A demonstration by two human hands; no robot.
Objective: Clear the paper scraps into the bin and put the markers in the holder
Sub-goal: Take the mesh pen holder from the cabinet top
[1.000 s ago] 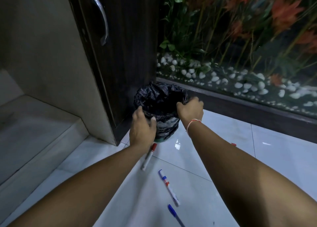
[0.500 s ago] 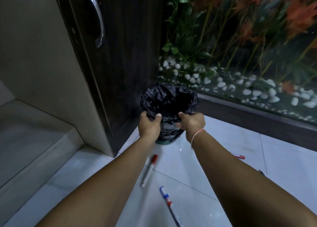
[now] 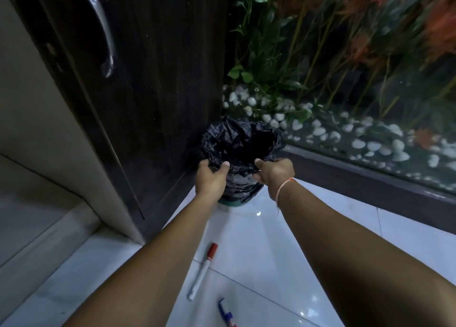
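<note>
Bin (image 3: 240,154) sits on the floor tile (image 3: 283,240) in the corner by the dark cabinet door (image 3: 153,80), both arms stretched forward, left hand (image 3: 212,178) and right hand (image 3: 275,173) each pinching its black liner (image 3: 237,139) at the near rim, likely to spread the mouth for scraps. Red-capped marker (image 3: 202,272) and blue marker (image 3: 225,312) lie on the tile between the forearms; no holder or scraps in view.

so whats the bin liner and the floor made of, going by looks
Bin liner: thin black plastic film, probably polythene; it is crinkled, faintly glossy, and bunches where both hands pinch it. Floor: glazed white tile, likely ceramic or vitrified; it shows bright mirror-like glints and thin straight joints.
</note>
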